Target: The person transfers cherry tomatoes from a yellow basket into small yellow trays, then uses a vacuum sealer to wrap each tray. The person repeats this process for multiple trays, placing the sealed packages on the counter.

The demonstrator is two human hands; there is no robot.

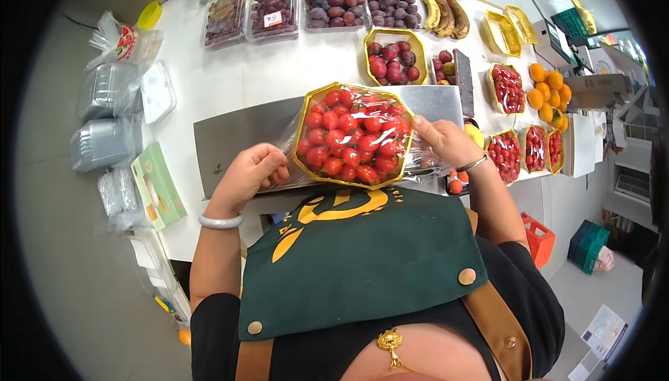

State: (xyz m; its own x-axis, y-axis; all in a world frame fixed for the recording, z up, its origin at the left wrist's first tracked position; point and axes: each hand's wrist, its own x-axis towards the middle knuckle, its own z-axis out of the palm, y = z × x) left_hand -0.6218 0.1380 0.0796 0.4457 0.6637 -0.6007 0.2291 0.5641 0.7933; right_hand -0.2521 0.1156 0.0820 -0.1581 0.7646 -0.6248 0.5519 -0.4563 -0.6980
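Observation:
A gold-rimmed octagonal tray of cherry tomatoes [351, 138] is raised in front of my chest, tilted toward me. Clear cling film [373, 114] stretches across its top, shiny and wrinkled. My right hand [444, 140] grips the tray's right edge, thumb on the rim and film, with its other fingers hidden. Loose film trails below that hand. My left hand [264, 169] is just left of the tray, fingers curled on the film that stretches out from that side. Beneath the tray is a metal wrapping surface [238, 135] on the white table.
Along the back stand clear boxes of plums [334, 2], boxes of grapes [223, 18] and bananas [444, 12]. An open tray of plums [392, 62] lies beyond the held tray. Wrapped fruit trays [506, 88] and oranges [549, 91] are rightward; plastic containers [107, 143] and a green box [158, 187] are leftward.

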